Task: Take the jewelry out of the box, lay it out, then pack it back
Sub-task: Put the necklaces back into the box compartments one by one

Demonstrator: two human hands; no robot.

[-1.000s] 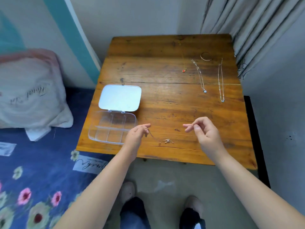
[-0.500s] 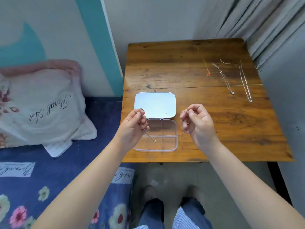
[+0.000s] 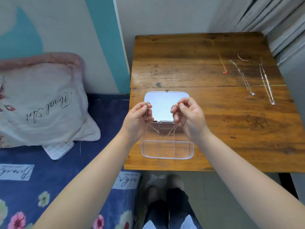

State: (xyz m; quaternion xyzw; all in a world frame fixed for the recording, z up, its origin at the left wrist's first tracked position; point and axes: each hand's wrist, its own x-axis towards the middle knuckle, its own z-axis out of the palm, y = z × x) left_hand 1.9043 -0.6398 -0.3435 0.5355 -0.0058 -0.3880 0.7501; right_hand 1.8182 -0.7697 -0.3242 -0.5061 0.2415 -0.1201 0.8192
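A clear plastic jewelry box (image 3: 167,149) lies open on the wooden table (image 3: 214,123), its lid (image 3: 165,104) folded back flat. My left hand (image 3: 137,119) and my right hand (image 3: 188,116) each pinch one end of a thin rose-gold chain (image 3: 170,131). The chain hangs in a loop over the box's far compartments. On the table's right side lie a red-pendant necklace (image 3: 223,67), a silver pendant necklace (image 3: 243,76), a long silver chain (image 3: 266,83) and a thin bangle (image 3: 242,57).
A bed with a blue floral cover (image 3: 49,187) and a white cushion (image 3: 41,103) borders the table's left edge. Curtains (image 3: 272,15) hang at the back right. My feet (image 3: 165,184) are on the floor below the table's front edge.
Both hands carried the chain left from the bare table front to above the open box and drew closer together. The camera view shifted left with them.
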